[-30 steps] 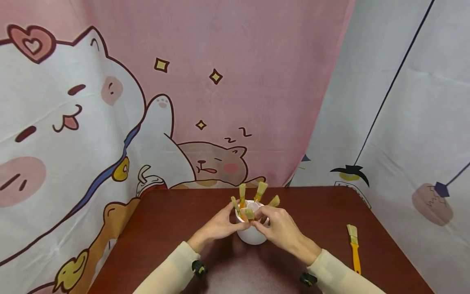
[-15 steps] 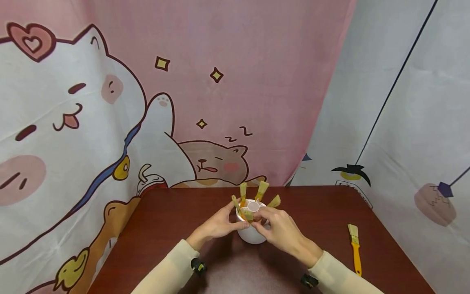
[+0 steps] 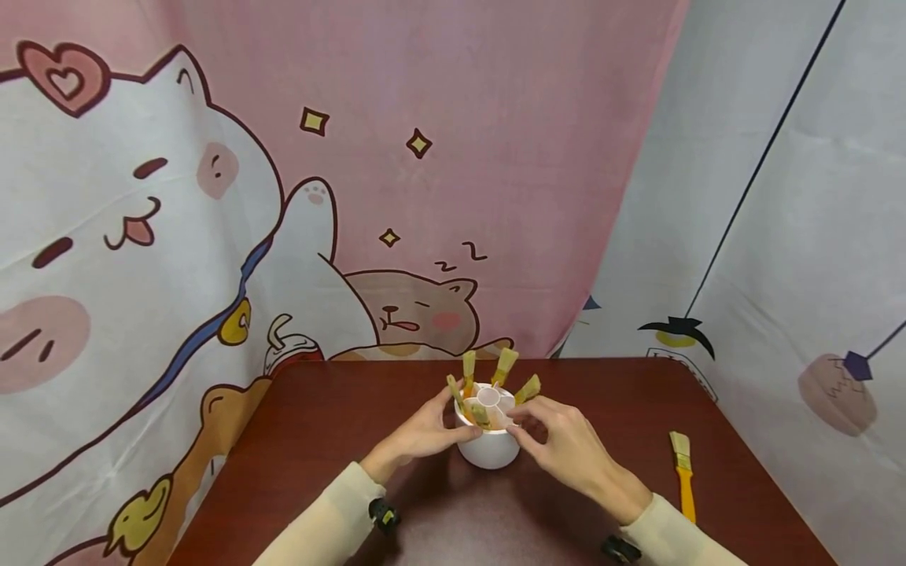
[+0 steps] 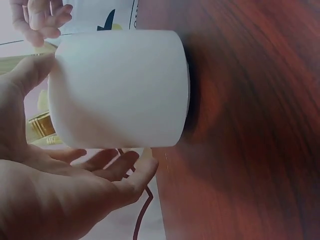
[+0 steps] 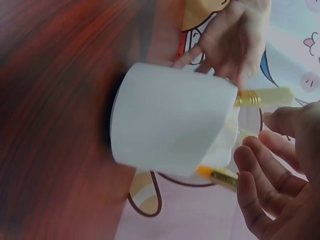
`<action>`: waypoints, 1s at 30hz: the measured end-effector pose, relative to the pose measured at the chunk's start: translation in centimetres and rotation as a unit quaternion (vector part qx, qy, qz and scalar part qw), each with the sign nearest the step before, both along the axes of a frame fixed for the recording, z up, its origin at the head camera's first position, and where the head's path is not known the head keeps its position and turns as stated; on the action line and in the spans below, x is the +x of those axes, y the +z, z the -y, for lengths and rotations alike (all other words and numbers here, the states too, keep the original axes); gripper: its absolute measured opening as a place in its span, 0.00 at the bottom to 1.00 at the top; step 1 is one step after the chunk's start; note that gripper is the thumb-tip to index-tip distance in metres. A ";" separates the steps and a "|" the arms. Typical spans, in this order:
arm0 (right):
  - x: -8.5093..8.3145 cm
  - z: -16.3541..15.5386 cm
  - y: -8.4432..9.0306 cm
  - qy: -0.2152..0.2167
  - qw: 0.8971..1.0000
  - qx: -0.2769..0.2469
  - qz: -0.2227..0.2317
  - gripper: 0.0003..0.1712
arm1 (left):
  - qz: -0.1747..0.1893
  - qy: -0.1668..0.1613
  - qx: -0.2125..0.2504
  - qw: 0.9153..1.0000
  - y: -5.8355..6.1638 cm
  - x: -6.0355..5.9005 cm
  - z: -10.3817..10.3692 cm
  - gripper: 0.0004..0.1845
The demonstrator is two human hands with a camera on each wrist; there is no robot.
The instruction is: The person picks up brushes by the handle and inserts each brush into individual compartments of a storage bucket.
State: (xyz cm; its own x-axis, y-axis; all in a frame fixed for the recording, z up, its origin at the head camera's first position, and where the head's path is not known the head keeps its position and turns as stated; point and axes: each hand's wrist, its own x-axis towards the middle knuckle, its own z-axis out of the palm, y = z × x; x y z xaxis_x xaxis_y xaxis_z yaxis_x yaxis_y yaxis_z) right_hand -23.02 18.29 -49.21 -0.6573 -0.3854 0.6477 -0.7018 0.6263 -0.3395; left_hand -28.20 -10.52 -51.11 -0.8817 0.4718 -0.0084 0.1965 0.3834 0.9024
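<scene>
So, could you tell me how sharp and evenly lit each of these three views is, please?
Head view: sharp and evenly lit, with wide-angle bending at the edges; soft shadow under the cup. Left wrist view: soft overall, table grain smeared, left hand close and blurred. Right wrist view: cup wall washed out, table blurred, right hand out of focus.

Soft, even light, with no glare.
We see both wrist views blurred; the head view bends at its edges.
</scene>
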 end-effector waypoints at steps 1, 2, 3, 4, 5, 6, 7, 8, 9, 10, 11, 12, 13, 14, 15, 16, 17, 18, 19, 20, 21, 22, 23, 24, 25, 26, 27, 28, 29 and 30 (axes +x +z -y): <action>0.2 -0.4 0.1 -0.004 1.000 0.001 0.004 0.13 | 0.001 0.006 0.004 1.000 0.0 0.1 -0.1 0.58; 0.3 -0.8 0.2 -0.009 1.000 0.004 0.007 0.12 | 0.006 0.012 0.010 1.000 -0.1 0.3 -0.2 0.59; 0.5 -1.2 0.2 -0.016 1.000 0.007 0.010 0.12 | 0.009 0.020 0.017 1.000 -0.1 0.4 -0.4 0.59; 0.6 -1.6 0.3 -0.022 1.000 0.010 0.011 0.12 | 0.012 0.029 0.023 0.999 -0.1 0.6 -0.6 0.60; 0.7 -2.0 0.3 -0.028 0.999 0.012 0.014 0.12 | 0.014 0.039 0.028 0.999 -0.2 0.8 -0.7 0.60; 0.8 -2.4 0.3 -0.035 0.999 0.016 0.014 0.12 | 0.011 0.051 0.030 0.998 -0.2 1.0 -0.9 0.60; 0.9 -2.8 0.3 -0.042 0.999 0.018 0.015 0.12 | 0.009 0.063 0.031 0.997 -0.3 1.2 -1.1 0.61; 0.9 -3.2 0.3 -0.048 0.999 0.019 0.015 0.12 | 0.005 0.076 0.030 0.997 -0.3 1.4 -1.3 0.61; 1.0 -3.7 0.2 -0.055 0.998 0.019 0.016 0.12 | -0.003 0.089 0.025 0.996 -0.4 1.7 -1.5 0.61; 1.1 -4.1 0.2 -0.061 0.998 0.018 0.017 0.12 | -0.013 0.102 0.020 0.995 -0.4 2.0 -1.7 0.62; 1.1 -4.5 0.1 -0.069 0.997 0.017 0.019 0.12 | -0.025 0.113 0.015 0.993 -0.4 2.2 -2.0 0.62; 1.2 -4.9 0.0 -0.076 0.997 0.015 0.022 0.12 | -0.038 0.124 0.010 0.992 -0.5 2.5 -2.2 0.63; 1.2 -5.2 -0.1 -0.084 0.996 0.014 0.026 0.12 | -0.047 0.135 0.004 0.990 -0.5 2.7 -2.5 0.64; 1.3 -5.6 -0.1 -0.092 0.995 0.014 0.031 0.12 | -0.054 0.145 0.000 0.988 -0.5 3.0 -2.8 0.65; 1.4 -6.1 -0.3 -0.101 0.994 0.015 0.037 0.13 | -0.062 0.155 -0.005 0.986 -0.5 3.2 -3.1 0.66; 1.5 -6.5 -0.4 -0.110 0.993 0.016 0.041 0.13 | -0.070 0.164 -0.008 0.984 -0.5 3.4 -3.4 0.66; 1.5 -7.0 -0.5 -0.118 0.992 0.019 0.042 0.13 | -0.076 0.174 -0.012 0.982 -0.5 3.5 -3.7 0.67; 1.5 -7.4 -0.7 -0.124 0.991 0.021 0.041 0.13 | -0.078 0.184 -0.015 0.980 -0.5 3.7 -4.0 0.67; 1.5 -7.9 -0.9 -0.130 0.990 0.022 0.039 0.14 | -0.079 0.193 -0.017 0.978 -0.5 3.8 -4.2 0.68; 1.5 -8.4 -1.0 -0.135 0.990 0.024 0.034 0.14 | -0.080 0.200 -0.018 0.976 -0.5 3.9 -4.4 0.69; 1.4 -8.9 -1.3 -0.138 0.990 0.025 0.029 0.14 | -0.082 0.207 -0.017 0.975 -0.5 3.9 -4.7 0.70; 1.3 -9.3 -1.5 -0.142 0.989 0.025 0.024 0.14 | -0.082 0.214 -0.017 0.973 -0.5 4.0 -4.9 0.70; 1.2 -9.8 -1.7 -0.146 0.989 0.026 0.021 0.14 | -0.082 0.220 -0.017 0.972 -0.5 4.1 -5.1 0.71; 1.1 -10.3 -1.9 -0.151 0.988 0.027 0.023 0.14 | -0.080 0.225 -0.017 0.971 -0.5 4.1 -5.2 0.72; 1.1 -10.8 -2.1 -0.161 0.986 0.030 0.028 0.13 | -0.079 0.230 -0.019 0.970 -0.5 4.1 -5.4 0.72; 1.0 -11.2 -2.3 -0.172 0.984 0.033 0.037 0.13 | -0.078 0.234 -0.021 0.969 -0.5 4.1 -5.5 0.72; 1.0 -11.7 -2.5 -0.184 0.981 0.036 0.050 0.12 | -0.079 0.239 -0.025 0.967 -0.5 4.1 -5.7 0.72; 0.9 -12.2 -2.6 -0.196 0.978 0.040 0.065 0.11 | -0.080 0.245 -0.030 0.966 -0.5 4.1 -5.8 0.72; 0.9 -12.7 -2.7 -0.208 0.974 0.044 0.081 0.09 | -0.081 0.249 -0.034 0.965 -0.6 4.1 -5.8 0.71; 0.9 -13.1 -2.9 -0.220 0.970 0.049 0.097 0.08 | -0.080 0.252 -0.038 0.964 -0.6 4.0 -5.9 0.70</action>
